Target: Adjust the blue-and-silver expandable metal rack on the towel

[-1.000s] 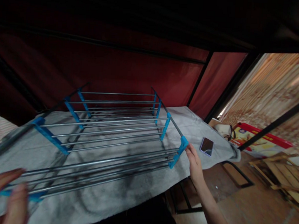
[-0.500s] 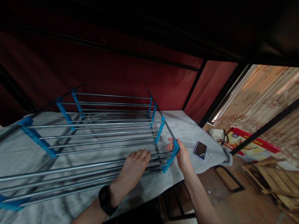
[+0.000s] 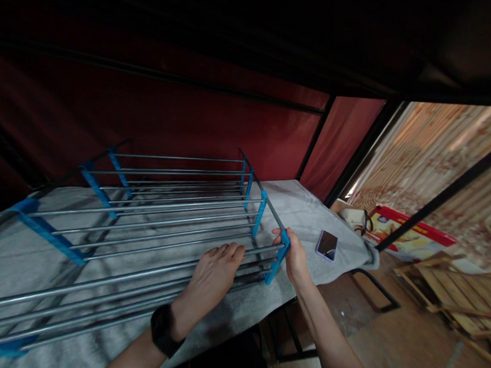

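Note:
A rack of grey metal rods (image 3: 170,205) joined by blue plastic brackets (image 3: 259,217) lies across a grey cloth (image 3: 310,209). My left hand (image 3: 217,267), with a black watch on the wrist, is curled over the front rods near their right end. At the rack's right front corner, my right hand (image 3: 293,252) grips the blue end bracket (image 3: 277,265), thumb and fingers on either side of it. The undersides of my left fingers are hidden.
A phone (image 3: 327,245) lies on the cloth to the right. Beyond the table edge are a red and yellow box (image 3: 411,236), a white object with a dark strap (image 3: 354,218) and folded wooden slats (image 3: 462,297). A dark red panel (image 3: 191,126) stands behind.
The whole view has shifted slightly, with the rack appearing a little further left. Both hands keep about the same places on the rack.

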`<state>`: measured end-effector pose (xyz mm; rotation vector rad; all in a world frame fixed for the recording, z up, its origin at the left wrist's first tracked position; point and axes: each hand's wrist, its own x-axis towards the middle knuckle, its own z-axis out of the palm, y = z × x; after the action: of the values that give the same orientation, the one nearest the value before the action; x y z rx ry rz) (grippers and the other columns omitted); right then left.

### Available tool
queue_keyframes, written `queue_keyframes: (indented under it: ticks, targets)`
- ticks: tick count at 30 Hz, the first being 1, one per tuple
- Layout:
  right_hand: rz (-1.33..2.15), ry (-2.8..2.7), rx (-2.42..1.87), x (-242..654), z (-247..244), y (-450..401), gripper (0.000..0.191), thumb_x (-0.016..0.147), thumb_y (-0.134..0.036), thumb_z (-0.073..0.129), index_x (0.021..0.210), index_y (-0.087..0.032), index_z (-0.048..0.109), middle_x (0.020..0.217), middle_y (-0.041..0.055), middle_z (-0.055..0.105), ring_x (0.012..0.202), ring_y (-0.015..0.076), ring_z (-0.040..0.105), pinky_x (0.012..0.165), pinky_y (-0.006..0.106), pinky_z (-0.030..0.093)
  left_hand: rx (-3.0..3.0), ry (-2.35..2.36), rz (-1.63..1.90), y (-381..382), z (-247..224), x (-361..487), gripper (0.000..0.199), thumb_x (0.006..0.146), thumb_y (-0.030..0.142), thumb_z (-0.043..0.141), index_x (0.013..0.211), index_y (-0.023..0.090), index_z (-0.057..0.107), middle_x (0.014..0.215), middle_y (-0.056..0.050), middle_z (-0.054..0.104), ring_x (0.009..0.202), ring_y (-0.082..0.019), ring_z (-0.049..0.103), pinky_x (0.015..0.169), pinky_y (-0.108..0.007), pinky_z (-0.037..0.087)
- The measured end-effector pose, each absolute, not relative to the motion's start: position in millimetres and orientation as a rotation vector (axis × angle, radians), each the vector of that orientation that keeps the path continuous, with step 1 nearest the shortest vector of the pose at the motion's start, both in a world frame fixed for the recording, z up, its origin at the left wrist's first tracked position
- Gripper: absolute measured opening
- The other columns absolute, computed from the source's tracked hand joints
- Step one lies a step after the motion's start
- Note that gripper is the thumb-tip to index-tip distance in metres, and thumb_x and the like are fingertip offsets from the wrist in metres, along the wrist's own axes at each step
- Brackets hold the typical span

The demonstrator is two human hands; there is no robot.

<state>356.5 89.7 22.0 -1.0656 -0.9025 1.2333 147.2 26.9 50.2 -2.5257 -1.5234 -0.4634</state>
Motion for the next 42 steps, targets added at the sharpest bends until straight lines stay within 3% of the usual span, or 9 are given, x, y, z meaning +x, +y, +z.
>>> queue_keyframes:
  ticks: [16, 36, 42]
  targets:
    - [1.219, -0.908, -1.058, 358, 19, 90, 0.047, 0.079, -0.064, 0.056, 0.087, -0.021, 0.072, 0.067, -0.0003, 0.064, 0.056, 0.0172, 0.056, 0.054, 0.031, 0.045, -2.565, -1.556, -0.431, 30, 58, 145, 0.025, 0.098, 0.02, 0.039, 0.112, 0.023, 0.06, 0.101, -0.006, 0.068, 0.088, -0.018, 0.066, 0.072, -0.029, 0.049]
    - [1.259, -0.89, -1.079, 356, 24, 87, 0.051, 0.076, -0.068, 0.057, 0.083, -0.02, 0.07, 0.061, -0.0024, 0.058, 0.05, 0.0131, 0.049, 0.046, 0.026, 0.038, -2.609, -1.549, -0.408, 28, 61, 146, 0.026, 0.1, 0.02, 0.035, 0.109, 0.022, 0.06, 0.1, -0.005, 0.068, 0.087, -0.019, 0.066, 0.071, -0.03, 0.047]
    - [1.251, -0.903, -1.07, 357, 17, 89, 0.053, 0.075, -0.07, 0.058, 0.085, -0.02, 0.07, 0.063, -0.0022, 0.06, 0.053, 0.0135, 0.052, 0.05, 0.027, 0.041, -2.629, -1.569, -0.399, 28, 61, 146, 0.028, 0.1, 0.021, 0.035, 0.112, 0.021, 0.06, 0.101, -0.007, 0.068, 0.087, -0.019, 0.066, 0.072, -0.031, 0.047]
